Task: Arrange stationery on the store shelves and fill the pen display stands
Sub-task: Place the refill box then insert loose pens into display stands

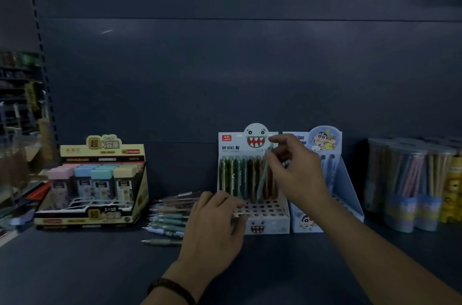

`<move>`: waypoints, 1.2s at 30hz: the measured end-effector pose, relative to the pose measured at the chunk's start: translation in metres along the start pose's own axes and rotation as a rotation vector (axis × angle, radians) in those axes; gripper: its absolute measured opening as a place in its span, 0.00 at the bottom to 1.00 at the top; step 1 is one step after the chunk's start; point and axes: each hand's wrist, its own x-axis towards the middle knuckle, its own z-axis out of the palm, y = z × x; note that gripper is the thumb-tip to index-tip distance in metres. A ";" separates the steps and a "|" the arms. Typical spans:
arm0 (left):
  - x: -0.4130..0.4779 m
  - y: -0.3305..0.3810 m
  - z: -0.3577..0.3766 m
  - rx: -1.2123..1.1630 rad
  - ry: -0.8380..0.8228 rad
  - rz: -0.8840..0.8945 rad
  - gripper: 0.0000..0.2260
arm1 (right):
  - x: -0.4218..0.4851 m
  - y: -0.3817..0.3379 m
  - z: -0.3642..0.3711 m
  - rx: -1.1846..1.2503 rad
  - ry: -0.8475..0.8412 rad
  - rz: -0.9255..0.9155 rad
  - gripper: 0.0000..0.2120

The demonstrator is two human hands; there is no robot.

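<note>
Your right hand [292,174] pinching teal pen [265,174] between thumb and fingertips, holding it tilted, tip down among pens standing in back rows of monster-face pen display stand [270,223]. Your left hand [215,224] resting on stand's front left corner, fingers bent; cannot tell whether gripping anything. Loose pens [170,214] lying on shelf [100,267] just left of stand.

Loose pens [168,214] left of display stand [265,223], tubs [405,179] far right
</note>
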 end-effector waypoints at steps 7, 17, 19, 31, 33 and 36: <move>-0.001 0.003 0.008 0.118 -0.111 0.068 0.17 | 0.020 0.009 0.033 -0.028 0.089 -0.080 0.06; -0.001 -0.002 0.010 0.059 -0.116 0.050 0.17 | 0.008 0.023 0.046 -0.106 0.108 -0.120 0.09; -0.001 -0.001 0.009 0.054 -0.112 0.046 0.17 | 0.008 0.022 0.046 -0.121 0.113 -0.131 0.09; -0.003 -0.001 0.007 0.002 -0.074 0.051 0.18 | 0.008 0.023 0.055 -0.212 0.136 -0.237 0.09; -0.003 -0.001 0.007 -0.003 -0.071 0.054 0.18 | 0.008 0.024 0.056 -0.241 0.099 -0.249 0.09; -0.003 -0.001 0.008 -0.005 -0.069 0.059 0.18 | 0.008 0.025 0.058 -0.309 0.040 -0.250 0.09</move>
